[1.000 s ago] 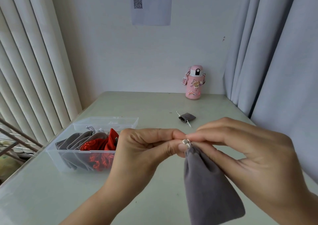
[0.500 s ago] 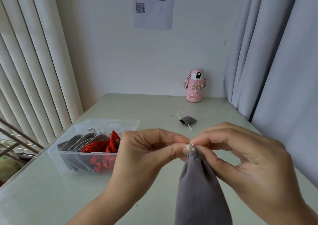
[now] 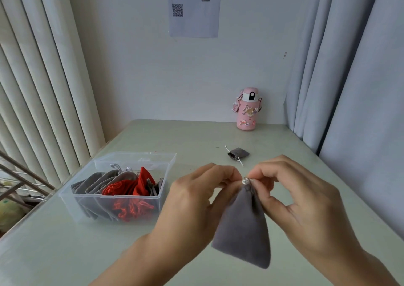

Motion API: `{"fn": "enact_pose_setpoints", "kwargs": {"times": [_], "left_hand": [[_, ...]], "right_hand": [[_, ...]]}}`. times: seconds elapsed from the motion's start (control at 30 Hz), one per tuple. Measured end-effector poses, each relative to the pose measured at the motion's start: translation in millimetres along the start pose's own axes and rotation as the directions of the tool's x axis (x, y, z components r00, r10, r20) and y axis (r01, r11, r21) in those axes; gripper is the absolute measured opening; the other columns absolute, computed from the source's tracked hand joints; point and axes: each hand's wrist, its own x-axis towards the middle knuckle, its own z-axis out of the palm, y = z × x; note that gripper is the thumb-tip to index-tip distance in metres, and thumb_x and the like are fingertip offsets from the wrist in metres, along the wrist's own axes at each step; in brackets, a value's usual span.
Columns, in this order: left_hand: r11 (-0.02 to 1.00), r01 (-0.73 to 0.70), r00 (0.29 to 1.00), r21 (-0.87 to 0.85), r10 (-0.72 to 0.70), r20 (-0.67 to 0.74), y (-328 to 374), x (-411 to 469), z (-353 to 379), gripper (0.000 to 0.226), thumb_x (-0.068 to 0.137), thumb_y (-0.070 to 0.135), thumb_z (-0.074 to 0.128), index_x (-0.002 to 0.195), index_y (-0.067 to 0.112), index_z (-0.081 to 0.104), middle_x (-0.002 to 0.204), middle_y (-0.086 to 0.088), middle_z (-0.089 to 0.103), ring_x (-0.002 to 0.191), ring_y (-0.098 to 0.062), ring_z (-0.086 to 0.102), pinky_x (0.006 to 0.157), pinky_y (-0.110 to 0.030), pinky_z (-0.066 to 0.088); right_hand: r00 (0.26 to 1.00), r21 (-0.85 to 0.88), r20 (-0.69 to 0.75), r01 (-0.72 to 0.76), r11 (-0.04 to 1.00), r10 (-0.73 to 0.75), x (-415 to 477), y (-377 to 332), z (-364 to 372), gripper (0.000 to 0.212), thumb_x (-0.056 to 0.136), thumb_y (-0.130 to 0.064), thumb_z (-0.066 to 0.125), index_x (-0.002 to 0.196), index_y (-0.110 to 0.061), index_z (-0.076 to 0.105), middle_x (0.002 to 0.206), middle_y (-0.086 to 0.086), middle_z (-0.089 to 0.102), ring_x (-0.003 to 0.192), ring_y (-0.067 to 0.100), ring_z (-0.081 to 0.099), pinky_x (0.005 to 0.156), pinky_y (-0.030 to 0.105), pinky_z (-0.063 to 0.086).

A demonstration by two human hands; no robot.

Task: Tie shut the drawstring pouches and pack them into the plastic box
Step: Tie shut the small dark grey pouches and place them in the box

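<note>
Head view: both hands are raised over the near part of the pale green worktop (image 3: 65, 253). The left hand (image 3: 196, 198) and the right hand (image 3: 306, 202) meet fingertip to fingertip, each with thumb and forefinger curled in a pinch on the silver drawstring (image 3: 246, 180) at the gathered neck of a grey pouch (image 3: 242, 231). The pouch hangs from that pinch between the two hands, clear of the worktop, its neck bunched narrow and its body widening downward.

To the left, on the worktop, stands the clear plastic box (image 3: 87, 196), its lid (image 3: 142, 157) laid back behind it. Inside, grey pouches (image 3: 98, 180) fill the left part and red pouches (image 3: 135, 187) sit to their right.

Further back, beyond the hands, a small grey pouch (image 3: 238, 154) lies alone on the worktop with its cords trailing. A pink bottle (image 3: 247, 109) stands upright at the far edge against the wall. A paper sheet (image 3: 193, 8) with a QR code hangs on the wall above. Vertical blinds (image 3: 32, 78) line the left side and grey curtains (image 3: 349, 67) the right.
</note>
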Motion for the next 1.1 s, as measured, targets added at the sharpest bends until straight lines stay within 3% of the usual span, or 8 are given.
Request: {"fn": "enact_pose_setpoints", "kwargs": {"times": [0.17,0.33,0.53,0.63,0.73,0.9,1.0,1.1], "left_hand": [[0.995,-0.048,0.998,0.087,0.045,0.034,0.3,-2.8,3.7,0.011,0.086,0.022,0.055,0.095,0.024,0.050,0.087,0.013,0.051,0.069,-0.008,0.054,0.058,-0.027,0.047],[0.995,-0.069,0.997,0.077,0.066,0.048,2.8,-1.4,2.6,0.008,0.088,0.014,0.051,0.094,0.019,0.050,0.084,0.008,0.052,0.068,-0.013,0.052,0.058,-0.027,0.046],[0.998,0.003,0.987,-0.055,0.006,0.161,6.6,-3.3,-1.7,0.011,0.090,0.019,0.049,0.090,0.011,0.057,0.082,0.008,0.055,0.072,-0.008,0.056,0.055,-0.008,0.042],[0.996,-0.003,0.979,-0.095,0.022,0.201,3.9,-4.5,-2.2,0.010,0.092,0.017,0.052,0.088,0.009,0.058,0.080,0.007,0.055,0.072,-0.010,0.055,0.060,-0.026,0.050],[0.992,0.028,0.976,-0.121,-0.001,0.217,3.3,-4.7,-3.2,0.011,0.092,0.019,0.053,0.086,0.010,0.057,0.078,0.008,0.054,0.070,-0.007,0.053,0.061,-0.017,0.047],[0.980,0.122,0.972,-0.160,-0.085,0.220,-0.6,-7.2,-2.1,0.011,0.092,0.017,0.057,0.082,0.012,0.057,0.076,0.011,0.054,0.068,-0.003,0.051,0.065,-0.004,0.039],[0.936,0.245,0.953,-0.251,-0.185,0.241,-4.6,-10.6,-1.7,0.012,0.090,0.020,0.058,0.081,0.013,0.058,0.073,0.010,0.057,0.067,-0.004,0.054,0.067,-0.012,0.045],[0.811,0.484,0.859,-0.328,-0.368,0.356,-11.4,-10.9,-3.8,0.021,0.089,0.031,0.061,0.081,0.012,0.061,0.072,0.003,0.064,0.071,-0.011,0.062,0.071,-0.022,0.052]], "right_hand": [[0.998,-0.034,-0.050,-0.029,0.999,0.027,-3.1,4.0,6.0,0.016,0.087,-0.020,0.054,0.081,-0.007,0.062,0.080,-0.013,0.050,0.073,-0.005,0.045,0.074,-0.001,0.034],[0.994,0.071,-0.038,-0.099,0.993,0.102,-8.7,9.3,6.1,0.017,0.084,-0.029,0.061,0.087,-0.012,0.062,0.082,-0.012,0.053,0.072,0.006,0.051,0.069,0.005,0.039],[0.970,0.312,-0.007,-0.228,0.922,0.242,-13.7,5.3,7.8,0.023,0.084,-0.053,0.061,0.085,-0.030,0.059,0.080,-0.012,0.059,0.069,0.010,0.055,0.062,0.015,0.041],[0.950,0.451,0.020,-0.287,0.845,0.311,-17.7,5.6,9.8,0.013,0.074,-0.042,0.068,0.085,-0.041,0.062,0.079,-0.013,0.060,0.072,0.012,0.058,0.064,0.020,0.043],[0.955,0.401,0.037,-0.285,0.871,0.295,-18.6,7.9,12.2,0.012,0.074,-0.028,0.060,0.082,-0.037,0.063,0.080,-0.010,0.062,0.074,0.018,0.061,0.065,0.030,0.047],[0.926,0.482,0.046,-0.350,0.803,0.375,-21.1,8.7,19.6,0.007,0.073,-0.029,0.058,0.076,-0.029,0.065,0.077,-0.004,0.064,0.074,0.021,0.060,0.064,0.030,0.046],[0.917,0.586,0.067,-0.355,0.728,0.394,-20.5,6.7,27.3,0.007,0.074,-0.028,0.059,0.074,-0.023,0.064,0.073,0.002,0.060,0.069,0.011,0.058,0.065,0.017,0.046],[0.907,0.599,0.215,-0.416,0.684,0.363,-20.8,13.3,34.1,0.021,0.082,-0.034,0.063,0.078,-0.015,0.061,0.075,0.007,0.059,0.071,0.027,0.056,0.066,0.031,0.047]]}}
